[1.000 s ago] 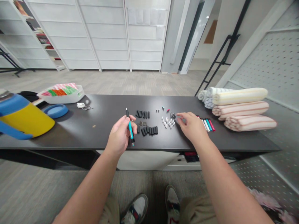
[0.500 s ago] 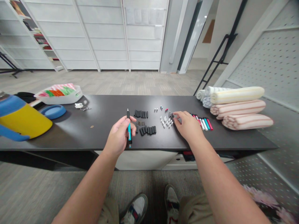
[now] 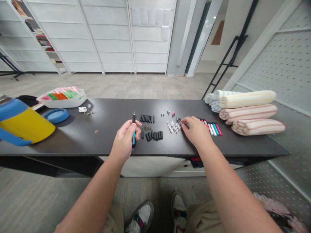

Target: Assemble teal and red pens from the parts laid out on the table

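My left hand [image 3: 124, 136] is closed round a black and teal pen [image 3: 133, 139], held nearly upright with its pointed metal tip up, over the front of the dark table. My right hand [image 3: 196, 130] rests at a small cluster of shiny metal pieces [image 3: 177, 119]. Its thumb and forefinger are drawn together at a tiny piece too small to make out. Small white pieces [image 3: 170, 126] lie left of that hand. Between the hands are a row of thin black tubes [image 3: 147, 118], thicker black sleeves [image 3: 155, 135] and small coils like springs [image 3: 147, 128].
Red, white and teal barrels [image 3: 213, 128] lie right of my right hand, before rolled towels [image 3: 252, 111]. At left stand a yellow and blue jug [image 3: 31, 124], a blue lid [image 3: 56, 116] and a white basket [image 3: 65, 103]. The table's front edge [image 3: 155, 155] runs below my hands.
The pen has turned and risen slightly in my left hand, whose fingers cover more of its barrel. My right hand stays by the metal pieces with little movement.
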